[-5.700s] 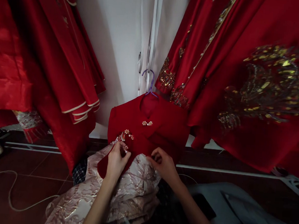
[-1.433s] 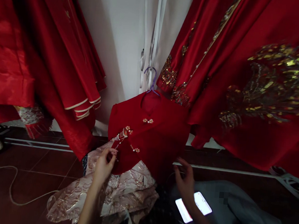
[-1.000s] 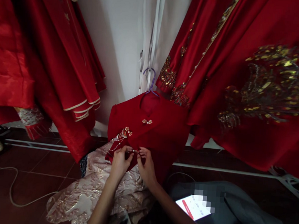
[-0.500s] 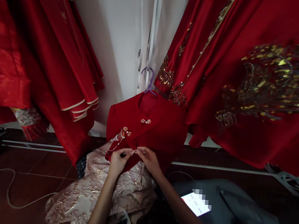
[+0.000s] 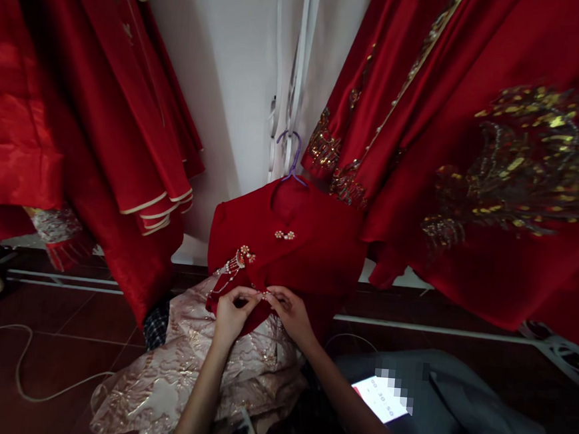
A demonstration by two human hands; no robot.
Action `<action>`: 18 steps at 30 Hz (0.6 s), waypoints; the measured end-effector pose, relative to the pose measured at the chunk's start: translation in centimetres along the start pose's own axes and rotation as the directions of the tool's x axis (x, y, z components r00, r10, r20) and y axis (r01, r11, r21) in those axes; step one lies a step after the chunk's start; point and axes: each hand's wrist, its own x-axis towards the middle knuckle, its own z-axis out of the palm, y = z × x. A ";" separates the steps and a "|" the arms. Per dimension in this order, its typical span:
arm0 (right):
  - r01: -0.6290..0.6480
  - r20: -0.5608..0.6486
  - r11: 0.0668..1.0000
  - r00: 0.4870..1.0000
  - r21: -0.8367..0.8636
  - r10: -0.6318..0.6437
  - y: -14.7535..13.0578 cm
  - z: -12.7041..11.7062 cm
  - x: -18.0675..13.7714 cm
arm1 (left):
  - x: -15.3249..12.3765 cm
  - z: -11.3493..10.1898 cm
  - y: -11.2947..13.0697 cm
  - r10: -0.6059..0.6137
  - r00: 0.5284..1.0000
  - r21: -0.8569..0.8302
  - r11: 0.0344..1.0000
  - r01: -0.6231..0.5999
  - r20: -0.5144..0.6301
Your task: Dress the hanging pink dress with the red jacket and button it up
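A small red jacket [image 5: 312, 249] hangs on a purple hanger [image 5: 291, 158] against the white wall. It has a pearl clasp [image 5: 285, 235] at the chest and a tasselled clasp [image 5: 236, 261] lower left. My left hand [image 5: 232, 313] and my right hand [image 5: 292, 315] meet at the jacket's lower front edge. Both pinch a small pearl clasp [image 5: 264, 296] between their fingertips. Pale pink brocade fabric [image 5: 191, 376] lies bunched under my hands.
Red satin garments [image 5: 101, 115] hang at the left, and red gowns with gold embroidery [image 5: 499, 160] at the right. A lit phone [image 5: 382, 397] rests on grey cloth [image 5: 459, 411] at the lower right. A white cord [image 5: 21, 370] trails over the dark red tiled floor.
My right hand left the phone and joined my left hand at the lower clasp. Over the last half second both hands stay pinched on it, barely moving.
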 end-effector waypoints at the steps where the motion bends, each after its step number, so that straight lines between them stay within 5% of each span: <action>1: -0.006 0.001 1.000 1.000 0.015 0.006 -0.2 0.0 0.0 | 0.3 0.0 0.1 0.006 1.000 -0.022 1.000 -0.005 0.003; 6: -0.074 0.108 0.993 0.992 0.096 0.063 -2.4 -1.6 -0.1 | 3.4 -0.4 0.9 -0.108 0.991 -0.240 0.967 0.086 -0.081; 12: -0.122 0.254 0.991 0.962 0.059 0.103 -4.3 -4.0 -0.4 | 6.0 0.3 1.9 -0.228 0.974 -0.495 0.847 0.193 -0.009; 15: -0.107 0.269 0.993 0.959 0.051 0.090 -4.1 -3.8 -0.4 | 6.3 0.9 1.3 -0.239 0.971 -0.521 0.831 0.195 -0.019; 18: -0.093 0.294 0.994 0.953 0.053 0.073 -3.7 -3.4 -0.4 | 6.5 1.2 0.4 -0.190 0.970 -0.445 0.889 0.105 -0.150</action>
